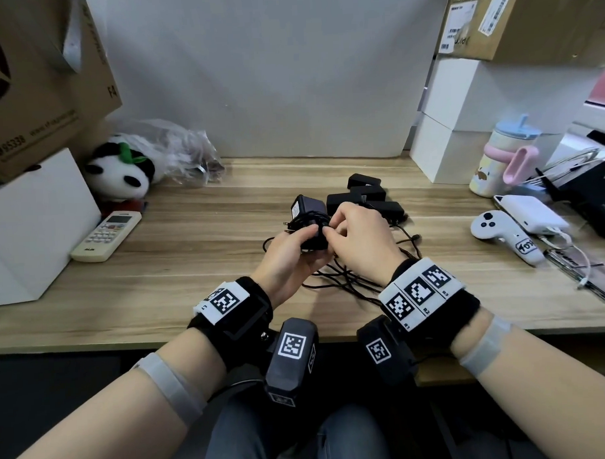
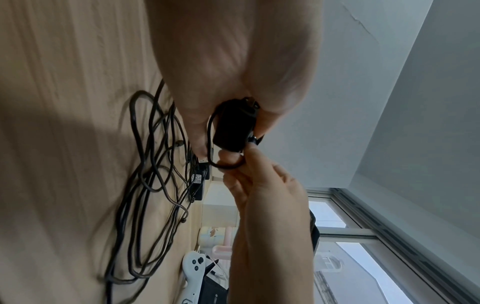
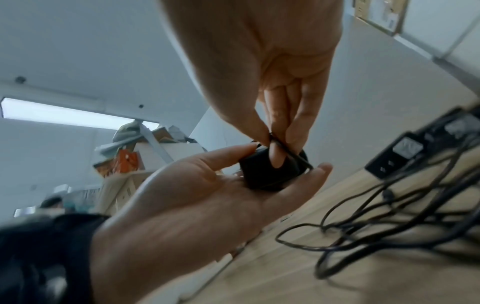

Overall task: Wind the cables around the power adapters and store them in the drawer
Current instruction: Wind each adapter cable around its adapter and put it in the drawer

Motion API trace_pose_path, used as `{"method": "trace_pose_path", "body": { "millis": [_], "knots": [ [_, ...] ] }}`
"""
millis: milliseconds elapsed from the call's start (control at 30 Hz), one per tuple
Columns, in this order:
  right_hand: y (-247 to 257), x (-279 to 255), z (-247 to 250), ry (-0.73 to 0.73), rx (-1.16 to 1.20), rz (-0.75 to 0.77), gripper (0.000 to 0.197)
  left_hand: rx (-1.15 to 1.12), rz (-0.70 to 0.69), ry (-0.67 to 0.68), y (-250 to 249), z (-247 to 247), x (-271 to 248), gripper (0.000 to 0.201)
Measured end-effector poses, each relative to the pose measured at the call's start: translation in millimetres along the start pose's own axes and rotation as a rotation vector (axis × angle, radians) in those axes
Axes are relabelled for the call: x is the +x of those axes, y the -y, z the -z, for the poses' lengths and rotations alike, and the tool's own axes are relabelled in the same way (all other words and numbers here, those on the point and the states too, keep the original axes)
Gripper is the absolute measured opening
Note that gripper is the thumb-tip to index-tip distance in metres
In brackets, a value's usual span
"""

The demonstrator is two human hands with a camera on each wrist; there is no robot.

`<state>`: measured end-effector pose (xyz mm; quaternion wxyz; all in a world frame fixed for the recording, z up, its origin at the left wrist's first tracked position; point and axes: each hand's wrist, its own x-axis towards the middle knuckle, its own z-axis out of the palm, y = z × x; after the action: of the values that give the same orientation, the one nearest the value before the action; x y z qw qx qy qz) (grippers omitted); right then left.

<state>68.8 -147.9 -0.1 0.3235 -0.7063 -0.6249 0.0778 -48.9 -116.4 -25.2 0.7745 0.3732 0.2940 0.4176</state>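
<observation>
Hands meet over the middle of the wooden desk. The left hand cradles a black power adapter, palm up, with thumb and fingers curled round its body; in the right-wrist view the adapter sits across the fingers with the thumb laid along its top edge. The right hand pinches the adapter's thin black cable between thumb and forefinger, right against the end of the adapter, where a small loop of it bends round below the block. Several turns appear to lie around the adapter already, though the blur makes it hard to count them.

Behind the hands, four more adapters lie bunched together on the desk. Their loose cables sprawl in a tangle beneath and in front of the right wrist, toward the near edge.

To the left sit a white remote control, a plush panda and a crumpled plastic bag. To the right stand a pastel cup, a white game controller and a white power bank.
</observation>
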Motion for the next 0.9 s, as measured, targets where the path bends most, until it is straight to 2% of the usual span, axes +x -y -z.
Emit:
{"method": "trace_pose_path", "body": {
  "millis": [200,267,400,533,800,900],
  "knots": [
    [12,4,2,0.052,0.434,-0.177,0.02,0.12,-0.064,0.01,0,-3,2,0.019],
    [10,2,1,0.028,0.382,-0.145,0.017,0.142,-0.064,-0.005,-1,1,3,0.008],
    [8,-2,3,-0.038,0.194,-0.023,0.012,0.13,-0.047,0.034,-5,6,2,0.021],
    [10,-7,11,0.025,0.103,0.07,0.008,0.048,0.024,0.028,-11,8,3,0.035],
    [6,-14,5,0.002,-0.015,0.157,0.009,-0.052,0.14,-0.024,-20,3,2,0.012],
    [4,-16,-1,-0.023,-0.013,0.145,0.01,-0.042,0.148,-0.023,-21,5,4,0.006]
  ]
}}
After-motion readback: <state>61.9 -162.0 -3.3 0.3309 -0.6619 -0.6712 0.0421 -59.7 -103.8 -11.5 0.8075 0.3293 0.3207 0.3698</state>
